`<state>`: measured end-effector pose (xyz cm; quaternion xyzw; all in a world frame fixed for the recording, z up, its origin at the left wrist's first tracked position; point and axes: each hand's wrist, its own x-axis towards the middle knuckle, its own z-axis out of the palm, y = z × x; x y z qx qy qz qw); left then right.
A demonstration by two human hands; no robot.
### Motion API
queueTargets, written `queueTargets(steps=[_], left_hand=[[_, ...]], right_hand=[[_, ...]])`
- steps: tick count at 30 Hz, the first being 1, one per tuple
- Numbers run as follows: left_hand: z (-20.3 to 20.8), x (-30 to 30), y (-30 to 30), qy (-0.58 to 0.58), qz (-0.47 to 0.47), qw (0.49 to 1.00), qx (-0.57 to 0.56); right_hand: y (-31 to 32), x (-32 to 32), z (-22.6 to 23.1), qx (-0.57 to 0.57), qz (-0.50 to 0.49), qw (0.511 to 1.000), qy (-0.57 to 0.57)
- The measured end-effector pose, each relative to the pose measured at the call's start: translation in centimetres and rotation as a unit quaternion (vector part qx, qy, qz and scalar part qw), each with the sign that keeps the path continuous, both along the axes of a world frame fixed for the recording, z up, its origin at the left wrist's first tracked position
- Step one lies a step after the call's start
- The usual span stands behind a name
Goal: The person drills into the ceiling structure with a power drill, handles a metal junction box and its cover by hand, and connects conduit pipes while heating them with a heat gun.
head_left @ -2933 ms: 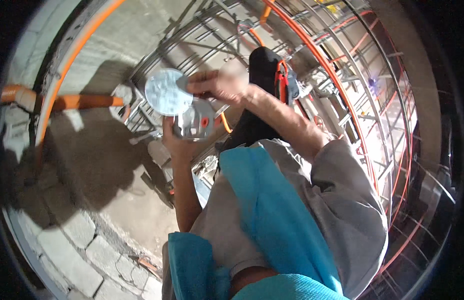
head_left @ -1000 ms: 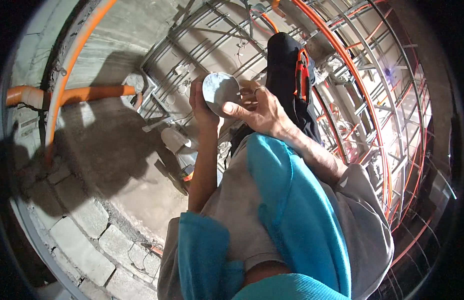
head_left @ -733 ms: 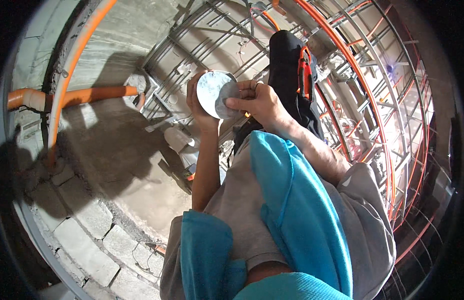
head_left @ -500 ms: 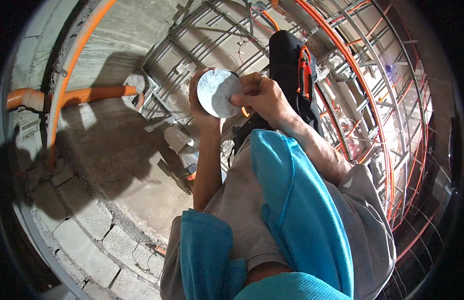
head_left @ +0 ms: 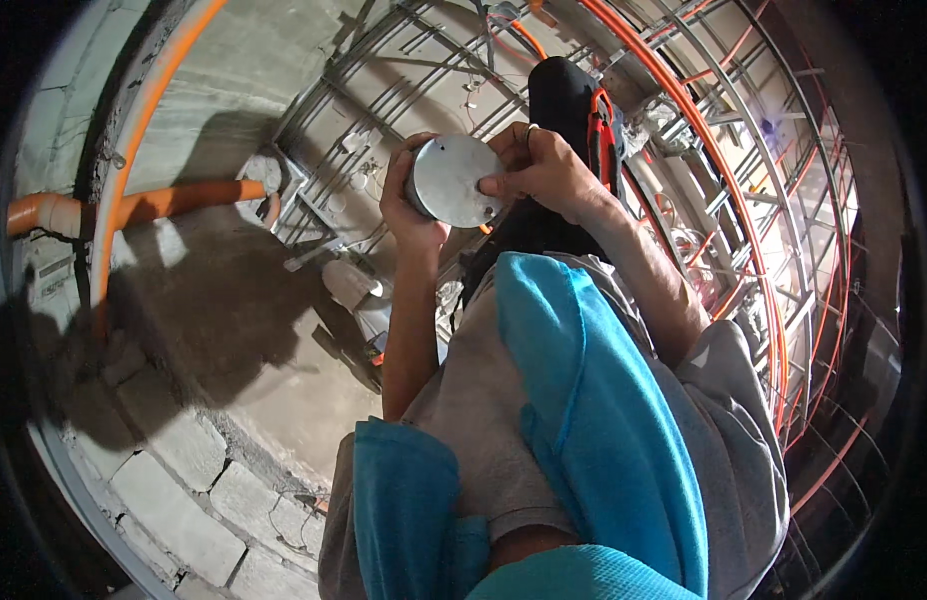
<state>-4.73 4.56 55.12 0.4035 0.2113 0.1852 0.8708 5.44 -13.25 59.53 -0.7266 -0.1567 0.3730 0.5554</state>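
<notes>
Two bare hands are at work around a round grey disc [head_left: 454, 182] in the head view, just above the middle of the frame. The left hand [head_left: 408, 205] is wrapped about its left side, fingers curled close and holding it; their tips are lost behind. A darker side shows below the disc's left edge, though I can't tell whether it's part of the same piece. The right hand [head_left: 552, 172] sits at the disc's right, its thumb [head_left: 493, 186] laid on the flat face near the rim, the other fingers drawn in narrow. Whether they pinch the edge or something small, I can't tell from here.

Upper centre, a black trouser leg [head_left: 559, 95] stretches beyond the hands, and metal bars [head_left: 384, 100] lie below, with wide gaps between them. That's my worry: should the left grip loosen, or the thumb push too hard near the rim, the disc might tip and drop among those bars. A blue cloth [head_left: 594, 400] hangs down the person's front, and a loose fold could snag a forearm.
</notes>
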Motion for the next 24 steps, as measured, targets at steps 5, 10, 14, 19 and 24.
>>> queueTargets(steps=[5,10,14,19,24], left_hand=[[0.6,0.9,0.3,-0.020,-0.017,0.997,-0.068],[-0.8,1.6,1.1,-0.033,-0.013,0.996,-0.078],[-1.6,1.9,1.6,-0.117,-0.023,0.991,-0.060],[0.4,2.7,1.3,-0.063,-0.030,0.987,-0.143],[0.1,3.2,1.5,-0.072,-0.063,0.985,-0.143]], right_hand=[[0.3,1.0,0.6,0.019,0.008,1.000,-0.017],[0.8,0.3,-0.1,0.063,-0.040,0.996,0.054],[1.3,-2.0,0.6,0.089,-0.070,0.983,0.145],[-0.4,1.4,1.0,0.047,-0.078,0.994,0.068],[-0.9,-0.5,0.4,0.053,-0.139,0.976,0.158]])
